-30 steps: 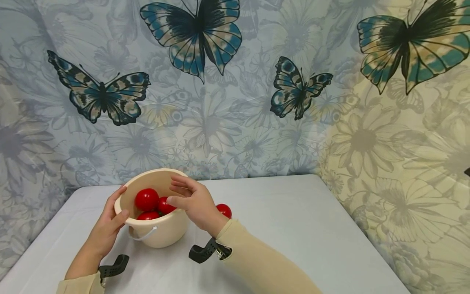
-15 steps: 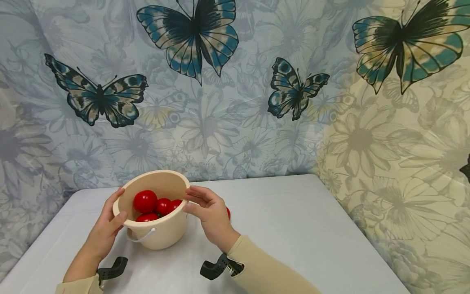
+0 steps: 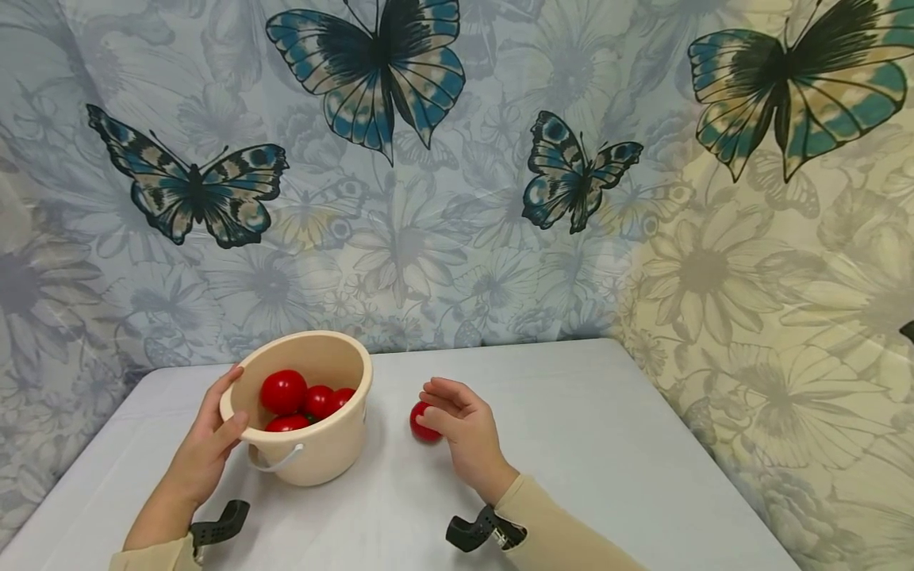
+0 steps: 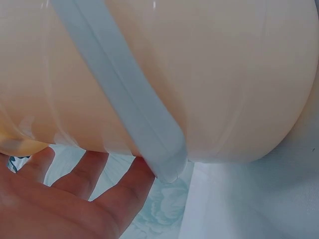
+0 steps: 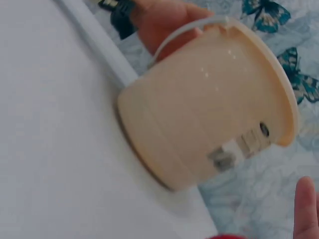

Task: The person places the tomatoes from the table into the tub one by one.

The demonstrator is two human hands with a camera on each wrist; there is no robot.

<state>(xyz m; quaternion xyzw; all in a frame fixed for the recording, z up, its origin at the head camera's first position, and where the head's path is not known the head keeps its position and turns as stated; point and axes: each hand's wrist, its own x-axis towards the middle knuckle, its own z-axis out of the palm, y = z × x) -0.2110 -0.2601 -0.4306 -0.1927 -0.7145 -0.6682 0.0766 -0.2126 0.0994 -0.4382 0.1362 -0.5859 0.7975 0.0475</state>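
A cream bucket [image 3: 317, 458] stands tilted on the left of the table, its mouth towards me. Inside lie several red tomatoes [image 3: 283, 392]. My left hand [image 3: 203, 449] grips its left rim, thumb at the front edge; the left wrist view shows the fingers [image 4: 82, 174] along the bucket's side, beside the pale handle [image 4: 124, 94]. Right of the bucket, one tomato [image 3: 423, 423] rests on the table. My right hand [image 3: 471, 436] is just beside it, fingers loosely bent, partly covering it; nothing is held. Only the tomato's edge [image 5: 227, 237] appears in the right wrist view.
A white cloth covers the table [image 3: 607, 444]. Behind it hangs a floral cloth [image 3: 443, 238] with printed butterflies, close to the table's back edge. On the bucket's right side is a printed label [image 5: 239, 149]. Each wrist carries a black camera mount [image 3: 471, 533].
My right hand has left the bucket's mouth and moved right, to the tomato on the table. Another tomato now shows inside the bucket. My left hand keeps its hold on the rim.
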